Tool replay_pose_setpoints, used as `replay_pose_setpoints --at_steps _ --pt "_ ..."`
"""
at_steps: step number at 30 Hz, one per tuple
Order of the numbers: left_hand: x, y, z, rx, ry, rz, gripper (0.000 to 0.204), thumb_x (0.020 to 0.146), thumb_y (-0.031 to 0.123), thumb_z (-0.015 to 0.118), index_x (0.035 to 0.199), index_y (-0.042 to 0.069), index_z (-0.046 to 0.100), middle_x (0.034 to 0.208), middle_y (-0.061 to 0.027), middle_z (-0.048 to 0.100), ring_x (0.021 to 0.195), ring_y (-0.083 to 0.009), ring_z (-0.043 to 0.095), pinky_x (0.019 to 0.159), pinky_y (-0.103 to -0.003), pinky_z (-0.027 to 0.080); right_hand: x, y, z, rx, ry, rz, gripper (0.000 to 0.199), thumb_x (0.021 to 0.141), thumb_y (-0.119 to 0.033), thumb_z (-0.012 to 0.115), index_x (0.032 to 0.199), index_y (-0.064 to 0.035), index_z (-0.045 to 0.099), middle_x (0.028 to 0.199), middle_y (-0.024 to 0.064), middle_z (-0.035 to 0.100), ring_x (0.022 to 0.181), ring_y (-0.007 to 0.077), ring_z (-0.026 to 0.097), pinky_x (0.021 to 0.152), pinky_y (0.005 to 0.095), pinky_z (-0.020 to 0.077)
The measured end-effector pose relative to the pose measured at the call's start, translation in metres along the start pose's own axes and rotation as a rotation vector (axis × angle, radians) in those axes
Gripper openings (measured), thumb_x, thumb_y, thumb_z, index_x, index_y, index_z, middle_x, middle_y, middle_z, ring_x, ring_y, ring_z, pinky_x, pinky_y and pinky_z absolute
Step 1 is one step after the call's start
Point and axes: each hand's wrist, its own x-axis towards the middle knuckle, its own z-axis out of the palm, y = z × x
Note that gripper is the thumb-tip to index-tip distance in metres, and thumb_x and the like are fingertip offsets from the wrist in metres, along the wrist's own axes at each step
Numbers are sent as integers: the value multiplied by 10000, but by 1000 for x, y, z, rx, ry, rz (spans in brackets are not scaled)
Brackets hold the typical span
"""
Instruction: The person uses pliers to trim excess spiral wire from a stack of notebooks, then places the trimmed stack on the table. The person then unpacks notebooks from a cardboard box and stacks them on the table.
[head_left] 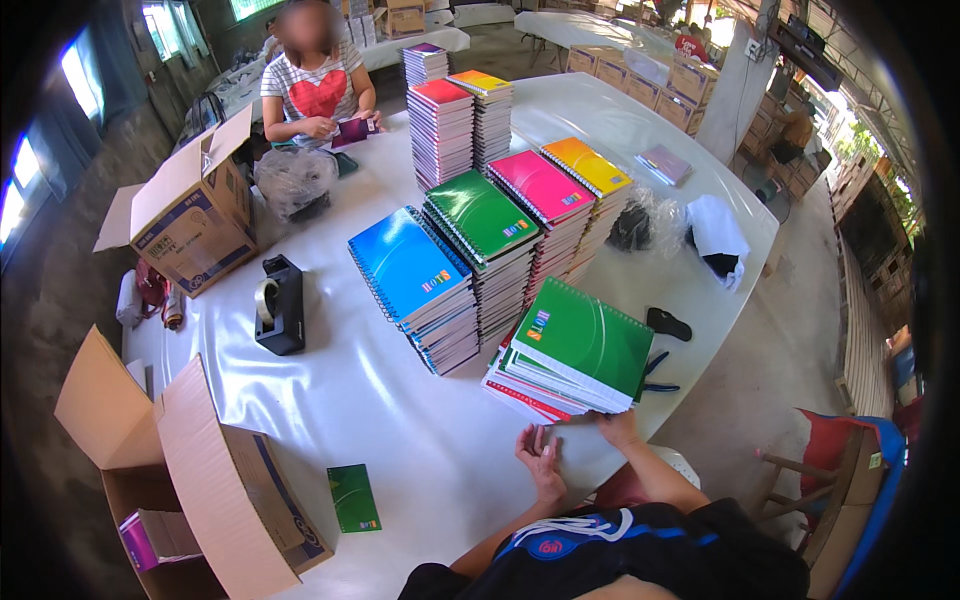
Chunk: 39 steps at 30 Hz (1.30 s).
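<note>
A fanned pile of spiral notebooks [585,340] with a green cover on top lies at the table's near right. My right hand [618,428] is at its near corner, with the fingers partly hidden beneath the notebooks. Just left of it, my left hand [541,460] is open, its fingers loosely curled and apart, holding nothing. Beyond the pile stand tall stacks of notebooks with blue [408,262], green [482,218], pink [540,186] and yellow [586,166] covers. A loose green cover sheet [354,498] lies flat to the left of my arms.
Black pliers [660,375] and a dark pouch-like item [669,324] lie right of the pile. Leftward are a tape dispenser [280,305] and open cartons [195,215], [255,490]. A co-worker [320,95] across the white table [300,400] handles a small purple booklet.
</note>
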Motion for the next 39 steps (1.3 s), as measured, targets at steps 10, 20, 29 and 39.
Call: replay_pose_setpoints --at_steps 10,20,29,39 --pt "0 -25 -11 174 -6 153 445 859 162 569 1197 68 294 1261 -126 329 1210 -222 371 1002 -421 352 22 -7 -82 256 277 -33 275 649 68 483 893 -38 551 1089 169 532 1037 332 538 826 376 463" --pt "-25 -28 0 1009 -496 78 181 711 89 655 774 96 486 740 -34 488 690 -167 490 685 -336 371 128 153 -215 320 593 458 112 781 -15 574 891 -27 592 800 59 613 761 161 586 681 272 454" --pt "-23 -3 49 1660 -773 196 186 719 182 650 865 133 545 894 -33 556 890 -190 560 697 -356 390 117 169 -137 -515 361 392 358 870 -251 564 1196 -114 515 1270 104 479 1153 301 460 914 447 380" --pt "-24 -16 33 1636 -829 348 205 795 237 567 946 114 503 953 -52 526 960 -206 516 779 -369 370 117 198 -153 -559 241 397 390 925 -345 479 1265 -154 495 1314 82 474 1215 277 439 947 431 393"
